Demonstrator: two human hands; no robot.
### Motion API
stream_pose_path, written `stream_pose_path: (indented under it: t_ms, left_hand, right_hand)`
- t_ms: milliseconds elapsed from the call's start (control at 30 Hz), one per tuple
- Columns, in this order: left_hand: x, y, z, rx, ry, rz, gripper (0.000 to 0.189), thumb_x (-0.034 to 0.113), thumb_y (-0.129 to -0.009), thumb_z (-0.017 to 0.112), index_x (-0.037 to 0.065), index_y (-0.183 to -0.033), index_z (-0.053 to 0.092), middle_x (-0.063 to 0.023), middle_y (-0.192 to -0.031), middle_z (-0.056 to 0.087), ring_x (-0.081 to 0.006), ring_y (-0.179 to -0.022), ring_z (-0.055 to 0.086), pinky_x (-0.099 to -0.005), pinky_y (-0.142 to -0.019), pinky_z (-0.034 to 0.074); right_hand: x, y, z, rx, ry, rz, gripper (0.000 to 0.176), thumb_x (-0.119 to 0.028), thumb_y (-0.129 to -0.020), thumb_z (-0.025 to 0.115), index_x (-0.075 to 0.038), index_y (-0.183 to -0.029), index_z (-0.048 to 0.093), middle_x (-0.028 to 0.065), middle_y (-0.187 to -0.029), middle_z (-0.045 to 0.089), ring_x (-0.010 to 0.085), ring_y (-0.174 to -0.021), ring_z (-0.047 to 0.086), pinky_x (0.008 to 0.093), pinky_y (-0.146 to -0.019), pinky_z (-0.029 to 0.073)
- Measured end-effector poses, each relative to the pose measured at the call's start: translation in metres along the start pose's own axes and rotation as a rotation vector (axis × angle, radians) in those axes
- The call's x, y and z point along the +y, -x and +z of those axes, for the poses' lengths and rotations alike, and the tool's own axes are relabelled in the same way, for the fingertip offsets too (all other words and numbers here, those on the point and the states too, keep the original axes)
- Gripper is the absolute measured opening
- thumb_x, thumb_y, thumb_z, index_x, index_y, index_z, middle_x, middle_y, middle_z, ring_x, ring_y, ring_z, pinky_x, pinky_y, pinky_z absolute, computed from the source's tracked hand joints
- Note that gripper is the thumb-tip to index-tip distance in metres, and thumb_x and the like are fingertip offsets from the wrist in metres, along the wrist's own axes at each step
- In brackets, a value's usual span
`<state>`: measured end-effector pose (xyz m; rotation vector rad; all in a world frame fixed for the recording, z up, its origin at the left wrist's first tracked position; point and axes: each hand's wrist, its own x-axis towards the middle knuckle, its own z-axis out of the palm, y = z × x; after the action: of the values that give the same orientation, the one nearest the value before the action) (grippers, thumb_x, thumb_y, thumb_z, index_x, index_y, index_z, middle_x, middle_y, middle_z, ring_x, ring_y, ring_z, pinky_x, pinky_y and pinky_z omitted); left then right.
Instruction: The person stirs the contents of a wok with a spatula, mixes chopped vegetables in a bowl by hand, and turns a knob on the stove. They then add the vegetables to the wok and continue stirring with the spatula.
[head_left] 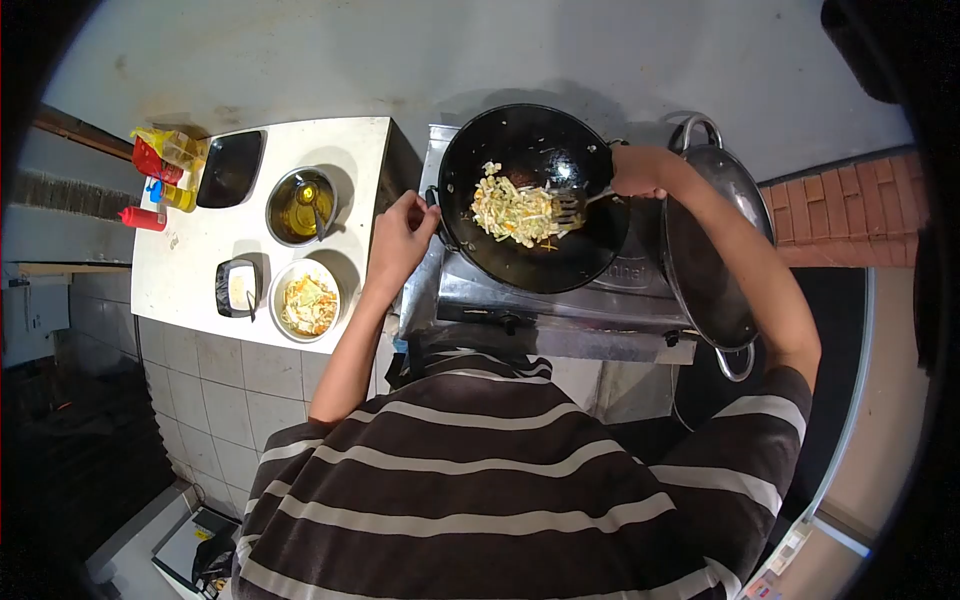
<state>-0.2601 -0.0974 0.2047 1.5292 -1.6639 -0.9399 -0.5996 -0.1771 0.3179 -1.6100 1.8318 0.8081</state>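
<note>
A black wok (530, 270) sits on the stove, with chopped vegetables (512, 212), pale green, white and orange, heaped in its middle. My left hand (402, 238) is closed on the wok's left handle (432, 198), fingers pinched around it. Over the wok's right rim, my right hand (638, 172) is wrapped round the handle of a slotted metal spatula (570, 208). The spatula's blade touches the right side of the vegetables. Most of its handle is hidden by my hand.
Right of the wok stands a large two-handled pan (700, 250) on the metal stove (560, 338). On the white table (190, 270) at left are a bowl of vegetables (309, 304), a pot of oil (297, 210), a small dark bowl (238, 288), a black tray (232, 168) and a red bottle (143, 218).
</note>
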Motion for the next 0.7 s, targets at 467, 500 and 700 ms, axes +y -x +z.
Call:
stream_pose_path:
  t_ms: [467, 500, 700]
  left_hand:
    - [0.002, 0.002, -0.001, 0.038, -0.033, 0.026, 0.023, 0.019, -0.092, 0.067, -0.001, -0.086, 0.058, -0.0066, -0.065, 0.061, -0.01, -0.059, 0.052, -0.0277, -0.056, 0.042]
    - [0.0, 0.001, 0.0, 0.026, -0.033, 0.032, 0.023, 0.019, -0.092, 0.067, -0.001, -0.086, 0.058, -0.0066, -0.065, 0.061, -0.01, -0.059, 0.052, -0.0277, -0.056, 0.042]
    - [0.004, 0.001, -0.002, 0.03, -0.046, 0.022, 0.024, 0.022, -0.09, 0.067, 0.0, -0.084, 0.059, -0.0135, -0.067, 0.065, -0.0226, -0.054, 0.059, -0.035, -0.055, 0.044]
  right_hand:
    - [0.004, 0.042, 0.113, 0.849, -0.116, -0.491, 0.028, -0.017, -0.092, 0.061, -0.003, -0.116, 0.062, 0.0196, -0.08, 0.064, 0.0369, -0.073, 0.068, 0.0472, -0.065, 0.055]
    - [0.0, 0.059, 0.104, 0.872, 0.076, -0.425, 0.032, -0.016, -0.091, 0.061, -0.004, -0.121, 0.06, 0.0183, -0.083, 0.065, 0.0361, -0.072, 0.068, 0.0473, -0.066, 0.056]
    - [-0.006, 0.086, 0.046, 0.896, 0.342, -0.334, 0.048, -0.006, -0.075, 0.067, -0.007, -0.122, 0.06, 0.0136, -0.09, 0.067, 0.0323, -0.08, 0.069, 0.0429, -0.068, 0.055]
